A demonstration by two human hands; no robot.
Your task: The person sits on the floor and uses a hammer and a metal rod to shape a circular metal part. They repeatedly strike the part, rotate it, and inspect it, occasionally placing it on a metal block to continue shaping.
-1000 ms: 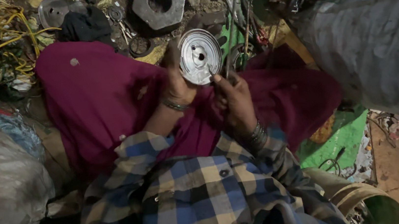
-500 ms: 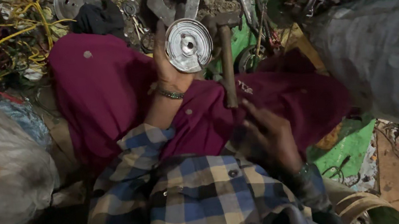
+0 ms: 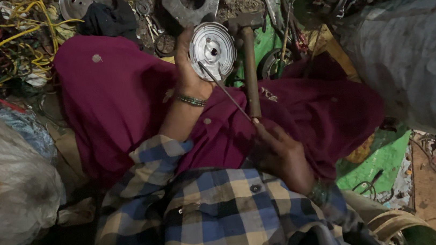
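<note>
One package noted: a large whitish woven sack (image 3: pixel 4 193) at the left edge, bulging and creased, bearing red printed lettering on its upper side and faint green marks lower down. A grey-blue woven sack (image 3: pixel 416 58) fills the right edge. No labels, signs or screens visible.

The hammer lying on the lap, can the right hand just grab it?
Probably yes. The hammer lies on the maroon cloth with its handle end beside the right hand, though that hand already holds a thin rod.
</note>
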